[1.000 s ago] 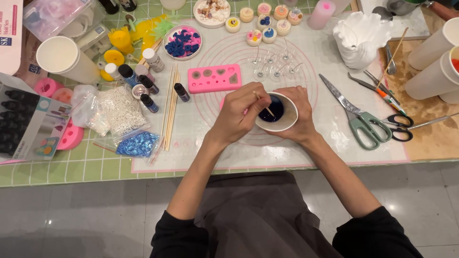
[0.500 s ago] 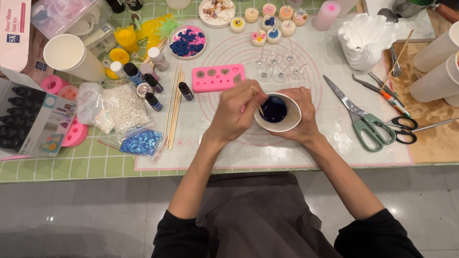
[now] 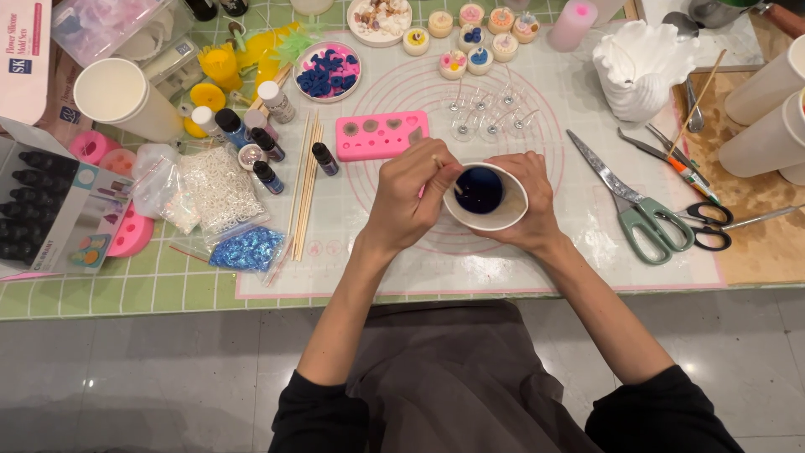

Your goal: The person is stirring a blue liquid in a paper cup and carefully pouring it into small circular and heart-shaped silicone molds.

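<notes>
1. Clutter fills the left of the table: a white paper cup (image 3: 117, 96), a clear bag of white beads (image 3: 220, 189), a small bag of blue glitter (image 3: 247, 249), a row of little dye bottles (image 3: 251, 138) and a bundle of wooden skewers (image 3: 303, 180). None of it has shifted against the mat in the last second; only the head camera has tilted a little.

2. Left hand (image 3: 408, 201) is closed in a pinch on a thin wooden stick (image 3: 447, 174), whose tip dips into the cup. A second ago the stick lay more across the middle of the liquid; now it leans in from the left rim, so the stirring is going round, not stopping.

3. Pink silicone mould (image 3: 381, 134) lies just beyond the left hand, apart from it, its cavities not yet holding any blue.

4. Small white cup of dark blue liquid (image 3: 485, 197) sits low over the round-marked mat (image 3: 537, 101), between the two hands, in about the same spot as before. The colour looks even and deep, which I judge to mean the dye is nearly mixed in.

5. Right hand (image 3: 530, 205) wraps around the far side and bottom of the cup, fingers curled, steadying it as it did a second ago.

6. Scissors with green handles (image 3: 641, 214) and a few tools lie well apart to the right, untouched.
</notes>
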